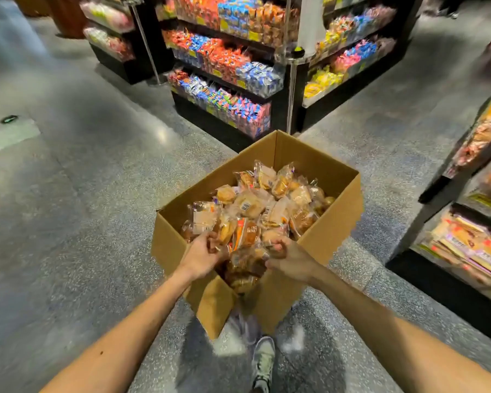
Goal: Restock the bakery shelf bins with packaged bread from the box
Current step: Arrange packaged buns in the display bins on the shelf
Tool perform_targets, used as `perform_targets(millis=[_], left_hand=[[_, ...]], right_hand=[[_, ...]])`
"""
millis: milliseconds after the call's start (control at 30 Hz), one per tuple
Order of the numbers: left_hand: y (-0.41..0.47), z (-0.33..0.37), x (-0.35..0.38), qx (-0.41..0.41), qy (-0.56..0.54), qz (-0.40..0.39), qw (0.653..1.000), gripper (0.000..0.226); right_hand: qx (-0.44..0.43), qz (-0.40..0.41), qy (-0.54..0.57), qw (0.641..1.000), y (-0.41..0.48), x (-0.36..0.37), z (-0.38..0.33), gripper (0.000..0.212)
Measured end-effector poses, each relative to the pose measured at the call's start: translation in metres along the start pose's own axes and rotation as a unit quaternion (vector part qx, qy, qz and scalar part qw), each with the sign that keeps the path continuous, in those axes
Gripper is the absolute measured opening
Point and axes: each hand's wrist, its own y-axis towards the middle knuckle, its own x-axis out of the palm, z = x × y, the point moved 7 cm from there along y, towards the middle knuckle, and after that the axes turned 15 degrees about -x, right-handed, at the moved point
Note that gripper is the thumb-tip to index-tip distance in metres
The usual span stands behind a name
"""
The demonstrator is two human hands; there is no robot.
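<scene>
While brown cardboard box (pixel 329 239) sits heaped with clear-wrapped bread packets (pixel 250 207), left hand (pixel 200 252) and right hand (pixel 288 258) curl fingers (pixel 210 236) round near packets; black shelf (pixel 437 287) at right unreached, restocking looks barely begun

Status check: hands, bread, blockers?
Left hand and right hand both grip bread packs at near corner of box. Box full. Shelves ahead, not yet reached.

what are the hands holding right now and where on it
Both the left hand and right hand grip the cardboard box by its near rim, either side of the corner, fingers curled over bread packets.
</scene>
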Motion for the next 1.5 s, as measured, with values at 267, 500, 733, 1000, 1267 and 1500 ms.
perform_targets(millis=[267,500,733,1000,1267,1500], left_hand=[[0.121,-0.007,0.028,0.019,0.139,0.019,0.99,0.117],[0.152,-0.024,0.052,0.016,0.291,0.025,0.956,0.142],[0.16,-0.023,0.057,-0.007,0.368,0.063,0.928,0.136],[0.162,-0.014,0.038,0.01,0.23,-0.051,0.972,0.113],[0.145,0.041,0.0,-0.017,-0.119,-0.165,0.979,0.1],[0.132,0.135,0.04,-0.018,-0.269,-0.235,0.934,0.09]], right_hand=[[0.008,-0.035,-0.103,0.994,0.105,0.009,0.011,0.087],[-0.003,-0.04,-0.201,0.979,0.154,0.037,0.022,0.102],[-0.013,-0.084,-0.388,0.918,0.172,0.032,0.031,0.087],[-0.015,-0.051,-0.343,0.938,0.16,0.014,0.031,0.084],[0.03,0.093,0.023,0.995,0.13,-0.043,0.017,0.085],[0.018,0.199,0.206,0.958,0.086,-0.135,0.014,0.071]])
